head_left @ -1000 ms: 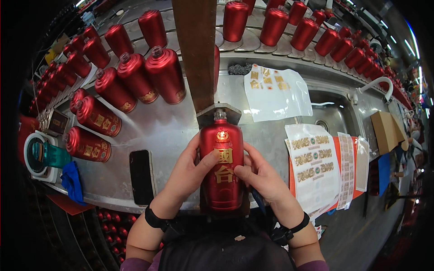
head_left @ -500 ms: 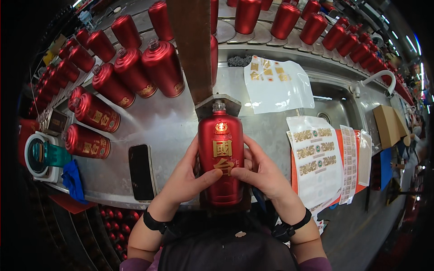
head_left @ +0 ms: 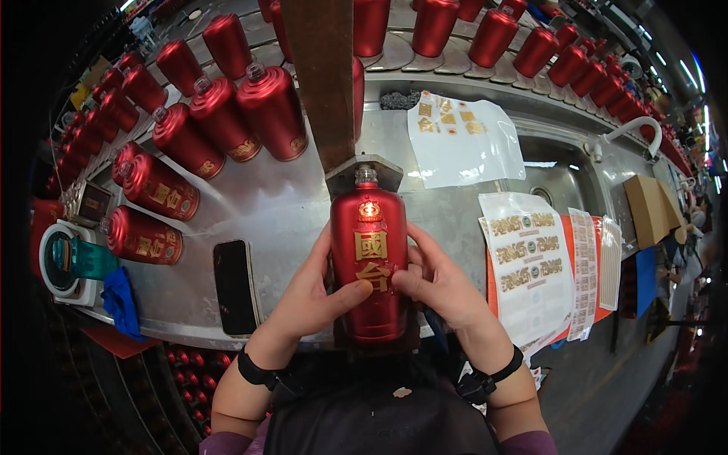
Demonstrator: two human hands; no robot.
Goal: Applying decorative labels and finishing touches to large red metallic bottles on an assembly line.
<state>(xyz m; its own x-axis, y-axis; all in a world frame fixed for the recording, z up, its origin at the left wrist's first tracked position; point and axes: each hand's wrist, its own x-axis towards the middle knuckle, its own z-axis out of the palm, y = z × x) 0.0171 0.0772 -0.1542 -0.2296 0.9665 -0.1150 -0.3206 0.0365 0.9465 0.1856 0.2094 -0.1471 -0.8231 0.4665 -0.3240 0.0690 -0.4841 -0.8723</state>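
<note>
A glossy red bottle (head_left: 369, 311) with gold characters and a clear glass neck lies in front of me, its neck pointing away into a notched metal rest (head_left: 383, 164). My left hand (head_left: 322, 292) wraps its left side, the thumb pressed on the lower gold character. On the opposite side my right hand (head_left: 434, 284) grips it, with the thumb on the bottle's face beside that same character. The fingers of both hands are partly hidden by the bottle.
Several red bottles (head_left: 271, 114) stand at the left, and more ride a curved conveyor (head_left: 447, 64) behind. A brown post (head_left: 322, 83) rises ahead. A black phone (head_left: 235, 288) lies left. To the right are decal sheets (head_left: 531, 288), a clear sheet (head_left: 470, 159) and a sink (head_left: 546, 171).
My right thumb has shifted slightly right and up, off the lower gold character. The left hand keeps its hold. Bottles on the conveyor have moved to the right.
</note>
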